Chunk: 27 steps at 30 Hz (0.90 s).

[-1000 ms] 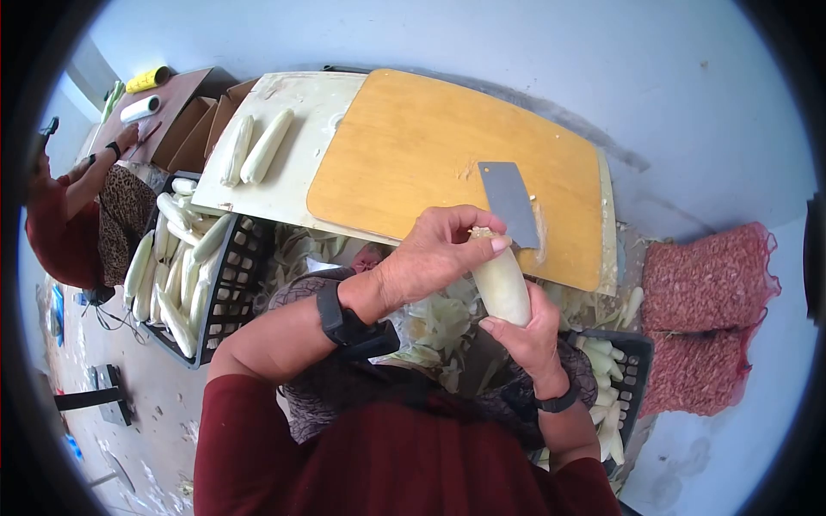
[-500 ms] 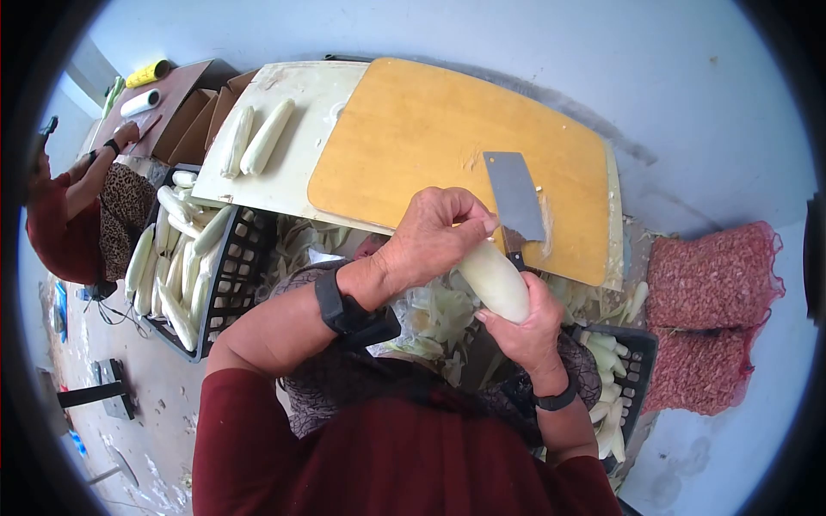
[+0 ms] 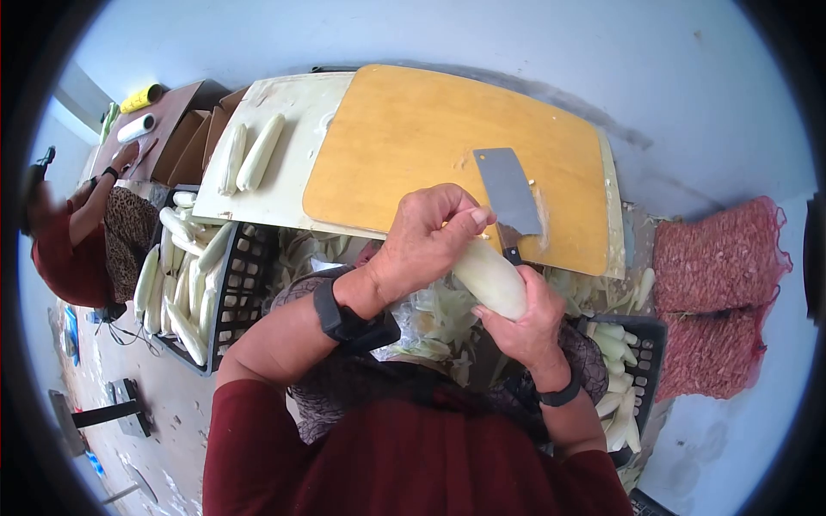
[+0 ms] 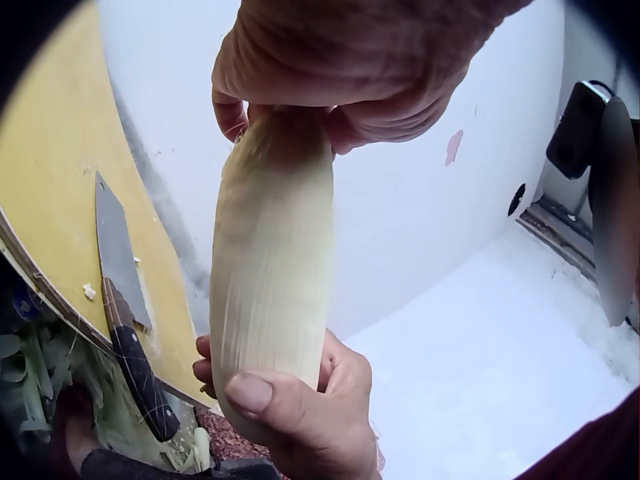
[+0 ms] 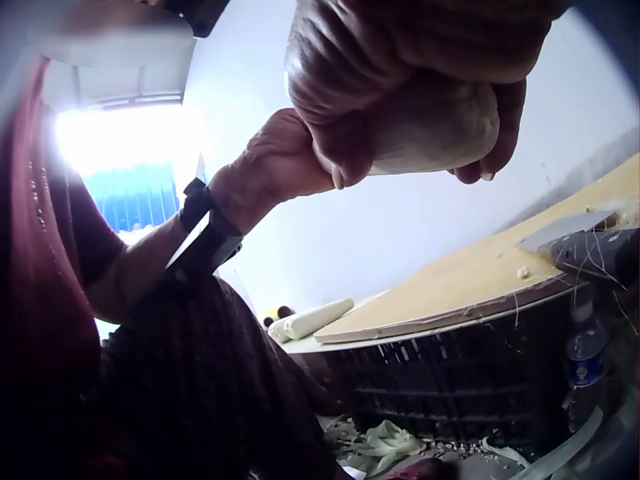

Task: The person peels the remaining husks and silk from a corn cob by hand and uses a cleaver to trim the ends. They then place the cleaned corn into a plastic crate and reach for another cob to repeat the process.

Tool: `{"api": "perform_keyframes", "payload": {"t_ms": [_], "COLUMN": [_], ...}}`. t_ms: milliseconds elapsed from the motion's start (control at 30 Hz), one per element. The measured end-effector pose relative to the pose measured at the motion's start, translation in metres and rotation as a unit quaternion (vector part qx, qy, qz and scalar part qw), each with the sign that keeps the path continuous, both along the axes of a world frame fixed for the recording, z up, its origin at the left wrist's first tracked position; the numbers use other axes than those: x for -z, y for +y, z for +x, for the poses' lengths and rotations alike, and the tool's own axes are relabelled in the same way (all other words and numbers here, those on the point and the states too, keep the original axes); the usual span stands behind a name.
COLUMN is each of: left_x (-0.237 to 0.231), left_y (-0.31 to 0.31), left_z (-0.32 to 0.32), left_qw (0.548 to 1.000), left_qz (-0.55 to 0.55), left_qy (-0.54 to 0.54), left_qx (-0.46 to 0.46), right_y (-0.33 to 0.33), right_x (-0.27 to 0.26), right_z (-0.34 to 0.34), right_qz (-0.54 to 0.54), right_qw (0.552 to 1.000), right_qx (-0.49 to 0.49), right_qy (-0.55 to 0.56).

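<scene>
A pale ear of corn in its thin inner husk [image 3: 490,277] is held between both hands over the lap, in front of the board. My left hand [image 3: 430,236] pinches its upper end with thumb and fingers, covering the tip. The lower end sits in my right hand [image 3: 532,322], whose thumb lies along the husk in the left wrist view. Close beyond the hands, a cleaver [image 3: 508,191] lies on the yellow cutting board [image 3: 404,138], its dark handle [image 4: 140,375] jutting over the near edge.
Two corn ears [image 3: 260,153] lie on the pale tabletop [image 3: 292,95]. Black crates of corn stand at left [image 3: 225,301] and right [image 3: 656,353]. Stripped husks [image 3: 447,322] litter the floor below. Red mesh sacks [image 3: 718,258] lean at right; another person [image 3: 82,232] works at far left.
My left fingers have closed over the corn's stem end, which showed a second ago. The ear has tilted and shifted slightly left, while my right hand keeps its hold.
</scene>
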<state>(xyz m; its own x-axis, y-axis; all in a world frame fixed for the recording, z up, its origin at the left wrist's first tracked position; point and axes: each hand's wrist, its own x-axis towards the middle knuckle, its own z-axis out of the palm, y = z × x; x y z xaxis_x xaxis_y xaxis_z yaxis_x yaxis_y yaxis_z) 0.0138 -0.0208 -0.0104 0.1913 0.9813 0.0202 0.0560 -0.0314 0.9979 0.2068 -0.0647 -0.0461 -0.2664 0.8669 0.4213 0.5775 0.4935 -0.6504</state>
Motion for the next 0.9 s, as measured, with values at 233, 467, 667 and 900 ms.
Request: {"api": "perform_keyframes", "payload": {"t_ms": [233, 467, 667, 900], "left_x": [-0.001, -0.004, 0.000, 0.001], "left_y": [0.000, 0.003, 0.012, 0.019], "left_z": [0.001, -0.003, -0.016, -0.043], "left_qw": [0.999, 0.986, 0.970, 0.928], "left_qz": [0.023, -0.016, 0.025, 0.000], "left_qy": [-0.034, -0.164, -0.240, -0.367], "left_qx": [0.008, -0.002, -0.040, -0.069], "right_y": [0.001, 0.004, 0.005, 0.006], "right_x": [0.006, 0.005, 0.004, 0.005], "right_z": [0.002, 0.004, 0.005, 0.010], "right_qz": [0.091, 0.129, 0.128, 0.113], "right_qw": [0.993, 0.985, 0.984, 0.988], "right_qx": [0.010, 0.028, 0.036, 0.061], "right_qy": [-0.077, -0.108, -0.119, -0.087]}}
